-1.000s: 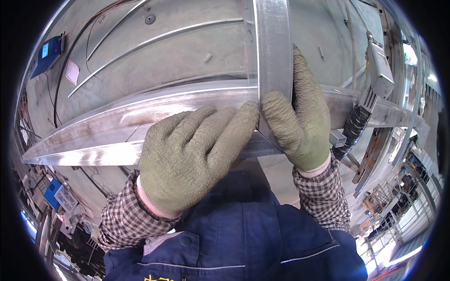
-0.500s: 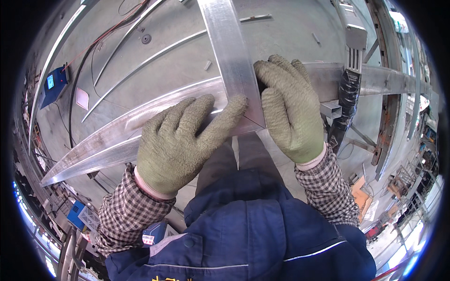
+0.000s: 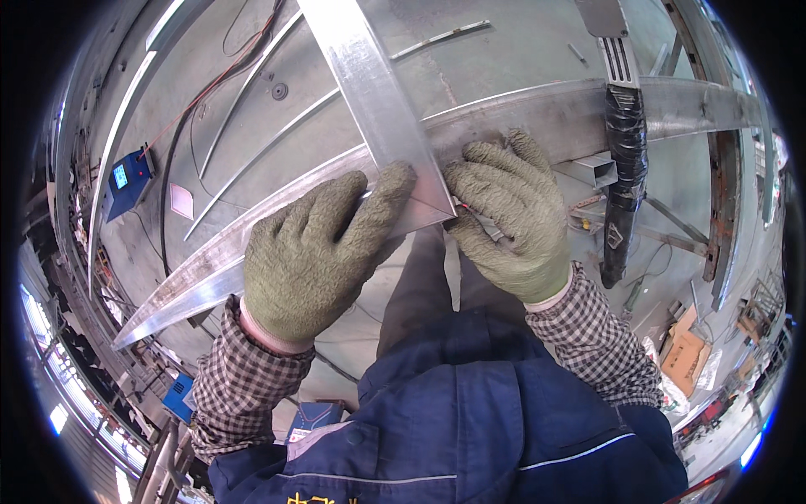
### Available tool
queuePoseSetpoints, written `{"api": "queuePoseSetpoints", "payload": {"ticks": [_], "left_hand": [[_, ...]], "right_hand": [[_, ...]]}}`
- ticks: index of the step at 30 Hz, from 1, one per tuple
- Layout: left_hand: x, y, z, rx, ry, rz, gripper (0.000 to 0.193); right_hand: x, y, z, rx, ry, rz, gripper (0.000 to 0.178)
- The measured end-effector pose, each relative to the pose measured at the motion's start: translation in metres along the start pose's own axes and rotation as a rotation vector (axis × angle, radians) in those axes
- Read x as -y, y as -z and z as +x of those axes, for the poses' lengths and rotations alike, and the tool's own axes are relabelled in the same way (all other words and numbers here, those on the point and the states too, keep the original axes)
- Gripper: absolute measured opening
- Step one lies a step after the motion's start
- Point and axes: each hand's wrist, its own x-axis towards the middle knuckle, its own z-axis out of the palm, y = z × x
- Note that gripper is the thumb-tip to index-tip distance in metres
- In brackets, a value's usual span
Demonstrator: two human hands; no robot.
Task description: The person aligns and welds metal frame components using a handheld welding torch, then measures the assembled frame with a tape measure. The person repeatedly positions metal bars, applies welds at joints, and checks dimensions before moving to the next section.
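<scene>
Two silvery metal tubes meet at a mitred corner in front of me: one tube point(image 3: 365, 84) runs away to the far left, the other point(image 3: 197, 294) toward the near left. My left hand point(image 3: 315, 244), in a rough olive glove, grips the near-left tube by the corner, its thumb across the joint. Against the corner's right side is my right hand point(image 3: 512, 214), gloved alike, fingers curled and thumb drawn in. A small reddish bit shows between its fingers; what they hold is mostly hidden. Under the tubes passes a long metal beam point(image 3: 537, 122).
Right of my right hand stands a black-wrapped post point(image 3: 624, 160) with a slotted metal top, near an open square tube end point(image 3: 603, 172). A blue machine point(image 3: 128, 181) with a lit screen, cables and thin metal strips lie on the floor. Cardboard point(image 3: 684, 357) lies at right.
The far tube leans further left in the picture. My right hand has slid from the tube's side down to the corner, and its fingers have curled in. My left hand keeps its grip.
</scene>
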Motion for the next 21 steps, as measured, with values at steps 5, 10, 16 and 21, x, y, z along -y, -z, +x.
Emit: {"api": "queuePoseSetpoints", "payload": {"ticks": [5, 10, 16, 21], "left_hand": [[0.004, 0.002, 0.004, -0.019, -0.042, -0.049, 0.065], [0.002, 0.001, 0.008, -0.037, -0.065, -0.039, 0.066], [0.002, 0.001, 0.009, -0.056, -0.094, -0.023, 0.069], [0.0, 0.003, 0.011, -0.05, -0.111, -0.031, 0.068]], "right_hand": [[0.002, -0.004, -0.004, -0.066, -0.004, 0.005, 0.046], [-0.001, -0.016, -0.009, -0.168, 0.017, -0.047, 0.042], [0.005, -0.035, -0.02, -0.295, -0.018, -0.116, 0.041], [0.014, -0.038, -0.022, -0.332, -0.087, -0.108, 0.037]]}}
